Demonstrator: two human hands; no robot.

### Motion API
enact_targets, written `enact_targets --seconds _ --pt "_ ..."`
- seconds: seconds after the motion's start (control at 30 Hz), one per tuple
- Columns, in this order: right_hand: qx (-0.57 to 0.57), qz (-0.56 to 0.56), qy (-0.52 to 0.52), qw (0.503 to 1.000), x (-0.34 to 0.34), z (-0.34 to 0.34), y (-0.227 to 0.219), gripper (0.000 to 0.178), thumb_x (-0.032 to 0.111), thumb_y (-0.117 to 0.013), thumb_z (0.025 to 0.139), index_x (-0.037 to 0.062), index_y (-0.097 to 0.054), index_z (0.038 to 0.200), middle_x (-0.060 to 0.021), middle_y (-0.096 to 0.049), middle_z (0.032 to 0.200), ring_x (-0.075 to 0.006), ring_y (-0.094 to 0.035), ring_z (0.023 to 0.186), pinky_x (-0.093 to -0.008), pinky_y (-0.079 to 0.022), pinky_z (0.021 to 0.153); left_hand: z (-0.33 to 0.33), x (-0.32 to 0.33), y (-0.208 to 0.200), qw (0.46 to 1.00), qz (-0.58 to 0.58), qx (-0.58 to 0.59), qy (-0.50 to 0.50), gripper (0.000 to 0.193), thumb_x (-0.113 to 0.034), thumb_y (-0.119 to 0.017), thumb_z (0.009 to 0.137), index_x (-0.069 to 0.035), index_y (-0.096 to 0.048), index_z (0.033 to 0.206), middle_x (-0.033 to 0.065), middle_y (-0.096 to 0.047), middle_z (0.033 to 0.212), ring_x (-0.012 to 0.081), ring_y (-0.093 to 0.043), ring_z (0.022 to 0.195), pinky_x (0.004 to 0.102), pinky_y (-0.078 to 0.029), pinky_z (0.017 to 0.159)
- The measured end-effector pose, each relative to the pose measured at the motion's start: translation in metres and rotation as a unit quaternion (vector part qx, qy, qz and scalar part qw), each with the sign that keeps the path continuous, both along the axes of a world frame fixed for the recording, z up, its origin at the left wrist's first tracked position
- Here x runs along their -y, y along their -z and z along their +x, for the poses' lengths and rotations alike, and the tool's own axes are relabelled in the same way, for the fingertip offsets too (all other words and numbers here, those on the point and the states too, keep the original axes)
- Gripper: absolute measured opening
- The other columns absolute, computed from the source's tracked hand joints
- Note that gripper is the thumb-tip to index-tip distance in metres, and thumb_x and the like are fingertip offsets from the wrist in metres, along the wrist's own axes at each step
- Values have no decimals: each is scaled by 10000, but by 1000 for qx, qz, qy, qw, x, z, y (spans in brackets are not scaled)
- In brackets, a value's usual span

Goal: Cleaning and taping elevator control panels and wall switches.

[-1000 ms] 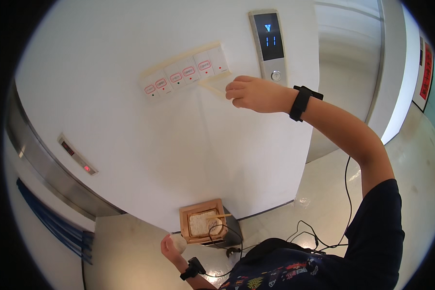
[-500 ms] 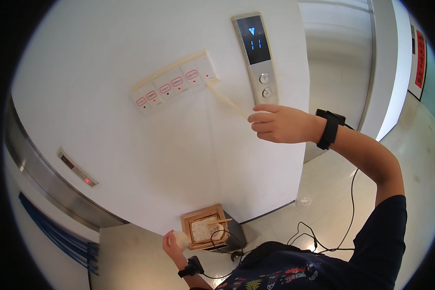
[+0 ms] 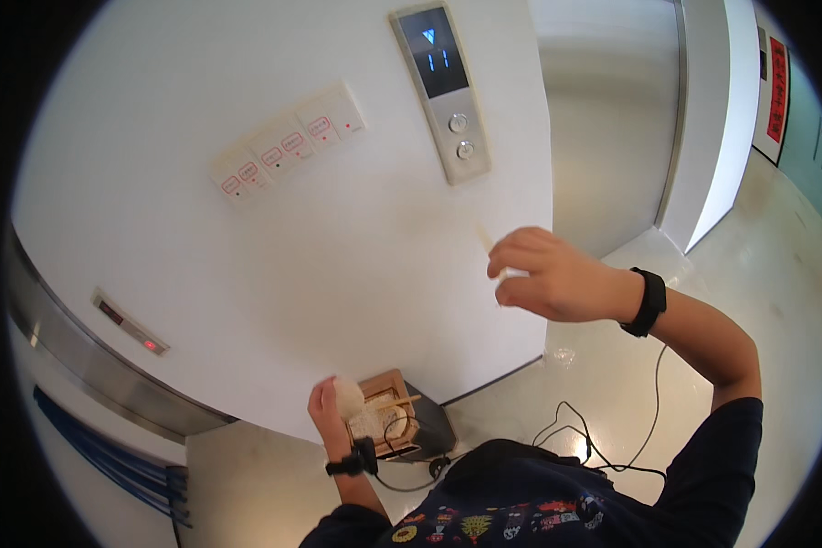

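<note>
We see a glossy floor (image 3: pixel 749 274); on it, a dark wood-topped bin (image 3: pixel 437 426) stands at six o'clock and a black cable (image 3: pixel 588 448) lies looped between four and five o'clock.

One wide fisheye view looks down from head height, over the shirt (image 3: pixel 539 498), toward the nearby wall (image 3: pixel 356 274).
</note>
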State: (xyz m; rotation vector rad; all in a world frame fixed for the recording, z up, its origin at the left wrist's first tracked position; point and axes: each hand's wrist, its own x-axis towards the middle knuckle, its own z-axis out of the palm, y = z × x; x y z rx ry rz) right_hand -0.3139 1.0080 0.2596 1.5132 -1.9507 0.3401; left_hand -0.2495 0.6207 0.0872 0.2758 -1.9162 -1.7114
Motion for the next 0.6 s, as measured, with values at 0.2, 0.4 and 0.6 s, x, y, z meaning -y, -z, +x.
enact_targets --seconds 0.2,0.4,0.6 --pt "305 -104 3 947 5 4 1 39 91 -600 789 56 -583 790 -55 -587 777 -207 -519 809 -313 -419 756 -54 -56 -36 980 42 -103 164 342 -297 -439 917 9 -584 969 68 -590 914 152 -558 825 280 -464 736" --pt "463 -117 -63 877 25 4 12 103 111 -596 804 8 -595 814 -69 -610 776 -159 -552 708 -275 -450 681 -74 -119 -53 939 170 -86 287 391 -328 -389 939 15 -527 1068 99 -583 1026 171 -569 901 290 -478 770" --pt "512 -83 -82 851 42 1 27 96 105 -597 825 13 -607 851 -40 -616 791 -124 -549 749 -253 -445 734 -70 -146 -56 925 151 -111 329 415 -342 -358 951 14 -528 1079 95 -578 1042 150 -553 925 265 -447 813"
